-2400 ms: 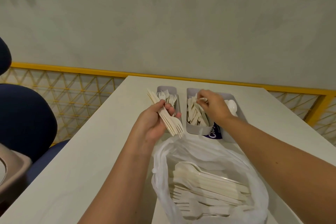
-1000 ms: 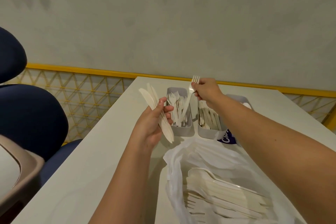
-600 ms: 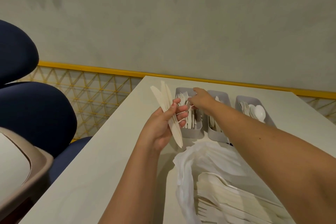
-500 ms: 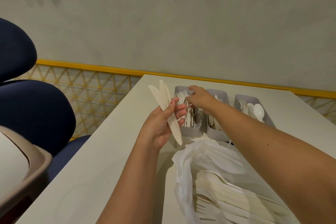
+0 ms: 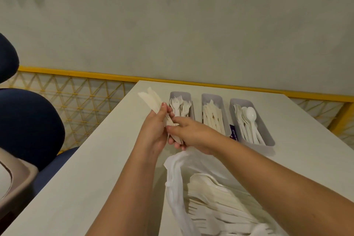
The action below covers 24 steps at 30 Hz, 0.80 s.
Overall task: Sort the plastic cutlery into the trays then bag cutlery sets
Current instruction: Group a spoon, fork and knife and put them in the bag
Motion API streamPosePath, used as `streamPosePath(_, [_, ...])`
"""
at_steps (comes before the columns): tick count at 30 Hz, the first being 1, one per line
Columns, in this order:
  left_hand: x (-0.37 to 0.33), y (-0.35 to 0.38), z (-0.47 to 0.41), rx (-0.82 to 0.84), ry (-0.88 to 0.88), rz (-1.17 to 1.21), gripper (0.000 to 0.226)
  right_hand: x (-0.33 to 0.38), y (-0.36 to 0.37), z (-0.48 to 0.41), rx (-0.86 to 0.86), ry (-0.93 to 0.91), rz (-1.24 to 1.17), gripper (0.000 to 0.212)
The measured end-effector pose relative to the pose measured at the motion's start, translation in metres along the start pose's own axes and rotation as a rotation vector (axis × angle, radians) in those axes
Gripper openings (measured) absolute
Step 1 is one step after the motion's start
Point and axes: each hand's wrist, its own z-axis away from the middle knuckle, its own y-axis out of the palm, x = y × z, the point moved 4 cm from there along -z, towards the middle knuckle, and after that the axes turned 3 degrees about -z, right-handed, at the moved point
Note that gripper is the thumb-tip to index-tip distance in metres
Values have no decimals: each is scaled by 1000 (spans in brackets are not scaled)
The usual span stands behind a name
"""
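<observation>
My left hand (image 5: 153, 134) grips a small bunch of cream plastic knives (image 5: 151, 97), blades pointing up and away. My right hand (image 5: 191, 134) has come against it and pinches the lower ends of the same knives. Behind stand three grey trays side by side: the fork tray (image 5: 173, 95), the knife tray (image 5: 206, 97) and the spoon tray (image 5: 267, 138). Close to me lies an open white plastic bag (image 5: 176, 193) filled with mixed cream cutlery (image 5: 216, 197).
The white table (image 5: 86, 178) ends at its left edge beside dark blue chairs (image 5: 28, 128). A yellow mesh railing (image 5: 86, 99) and a grey wall run behind. A beige tub corner (image 5: 17, 180) shows at lower left. A purple label (image 5: 234, 134) sits between trays.
My right hand dropped a fork into the fork tray, then came back to my left hand and took hold of the knives. The view shifted left, showing all three trays.
</observation>
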Motion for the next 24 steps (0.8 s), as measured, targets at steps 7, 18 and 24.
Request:
streamPosePath(7, [14,30,6,59,-51,-213,40,-15,-19,7,-156,-32,122,35])
streamPosePath(18, [38,72,-21,270,317,-1422,32,-58,-128,-21,-592,307,296,39])
streamPosePath(24, [45,71,-26,228,325,-1434,26,-50,-122,-30,-516,416,575,27])
